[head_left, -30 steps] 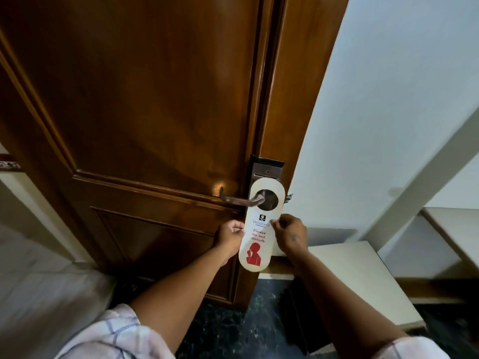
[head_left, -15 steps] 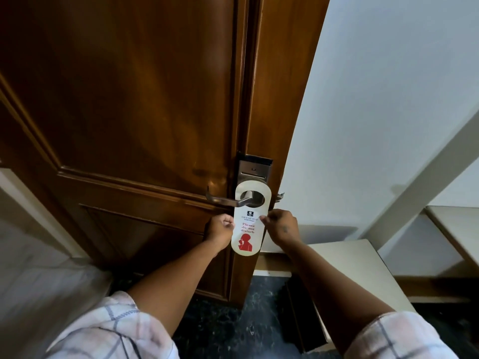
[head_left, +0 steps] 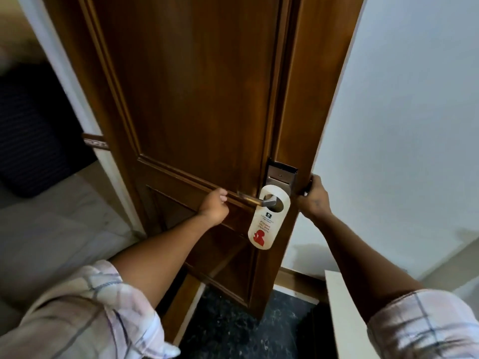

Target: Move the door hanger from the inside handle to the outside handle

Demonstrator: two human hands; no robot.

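Both our hands have left the door hanger, which now hangs free on the lever handle. Our left hand curls at the lever's end; our right hand grips the door edge. The hanging looks done.

The door hanger is a cream card with rounded ends, small dark print in the middle and a red figure near its lower end. Its round hole is looped over the metal lever handle, close to the lock plate, and it hangs slightly tilted against the brown door.
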